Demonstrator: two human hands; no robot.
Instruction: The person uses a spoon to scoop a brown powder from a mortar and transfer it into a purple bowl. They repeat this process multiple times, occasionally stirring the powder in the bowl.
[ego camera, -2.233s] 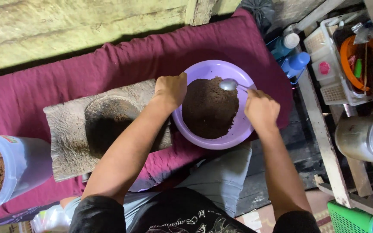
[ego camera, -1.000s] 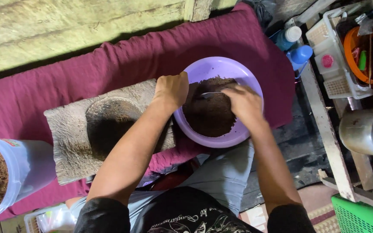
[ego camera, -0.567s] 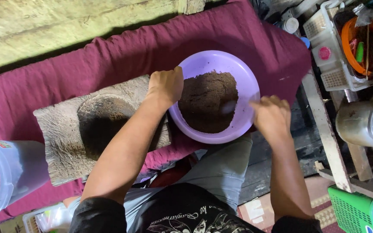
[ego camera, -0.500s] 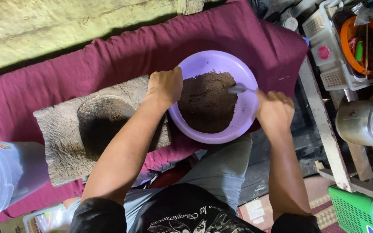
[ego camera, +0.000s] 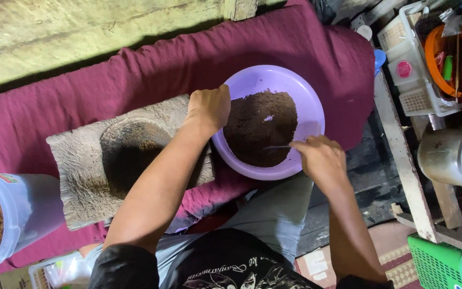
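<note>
A lilac plastic bowl (ego camera: 306,96) holding dark brown powder (ego camera: 260,126) rests on a maroon cloth (ego camera: 135,75). My left hand (ego camera: 209,107) grips the bowl's left rim. My right hand (ego camera: 322,158) is at the bowl's near right rim, closed on a metal spoon (ego camera: 276,147) whose bowl end is dug into the powder. Left of the bowl lies a grey stone slab (ego camera: 81,171) with a round dark hollow (ego camera: 129,152) in its middle.
A clear plastic container (ego camera: 6,219) of brown powder stands at the lower left. On the right are a white basket (ego camera: 413,69) with an orange dish, a metal pot (ego camera: 453,155), a wooden frame (ego camera: 402,160) and a green basket (ego camera: 439,265). A weathered board (ego camera: 81,32) runs along the top.
My right hand has moved the spoon from the bowl's right rim down to its near edge, into the powder. My left hand has stayed on the rim.
</note>
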